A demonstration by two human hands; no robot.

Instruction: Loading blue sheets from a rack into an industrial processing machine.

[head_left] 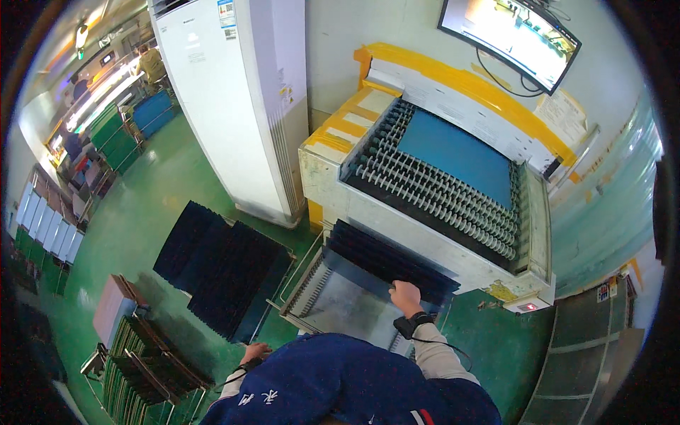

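Note:
My right hand (405, 297), with a dark band at its wrist, is closed at the upper edge of a dark blue panel (358, 275). That panel leans at the front of a row of dark panels (397, 253) in a metal slotted rack (304, 289). Low on the left, my left hand (256, 352) has its fingers stretched out and appears to hold nothing. It is beside a second rack's stack of dark panels (223, 273). Behind the slotted rack, a blue panel (457, 152) lies on the rollers (439, 188) of a conveyor machine.
A tall white cabinet unit (212, 92) stands left of the conveyor machine (418, 241). A screen (513, 39) hangs above it. At lower left is a rack of green-edged boards (142, 361); a grey metal cabinet (581, 354) stands right. A person (150, 65) is far back left.

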